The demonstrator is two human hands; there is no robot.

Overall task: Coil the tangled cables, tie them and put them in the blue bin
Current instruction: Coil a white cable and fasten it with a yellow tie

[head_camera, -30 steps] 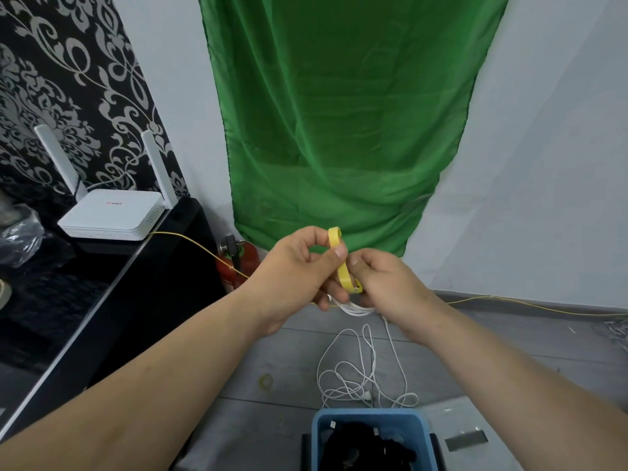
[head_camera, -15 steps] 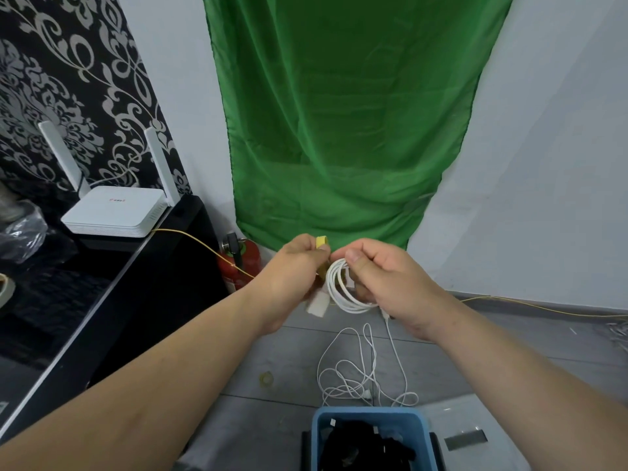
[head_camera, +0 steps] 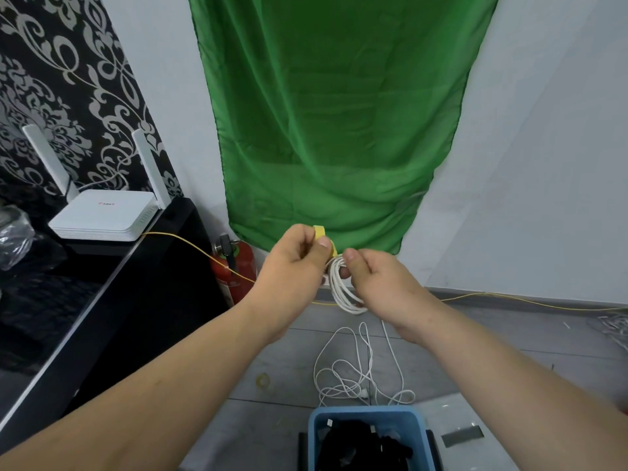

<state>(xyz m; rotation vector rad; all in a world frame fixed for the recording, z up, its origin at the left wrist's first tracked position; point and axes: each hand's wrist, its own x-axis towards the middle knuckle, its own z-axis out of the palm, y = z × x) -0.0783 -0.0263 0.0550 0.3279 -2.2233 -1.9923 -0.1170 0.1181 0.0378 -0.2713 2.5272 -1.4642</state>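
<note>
blue bin top open | loose white cable just behind

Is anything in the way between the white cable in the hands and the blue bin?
Nothing visible. The coiled white cable is in the right hand, the blue bin is open-topped, and the tangled cable lies on the floor beyond it.

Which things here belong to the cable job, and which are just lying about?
Job: white coil in the right hand, yellow tie in the left hand, tangled white cable on the floor, blue bin.
Lying about: router, fire extinguisher, green cloth, thin yellow wire.
</note>
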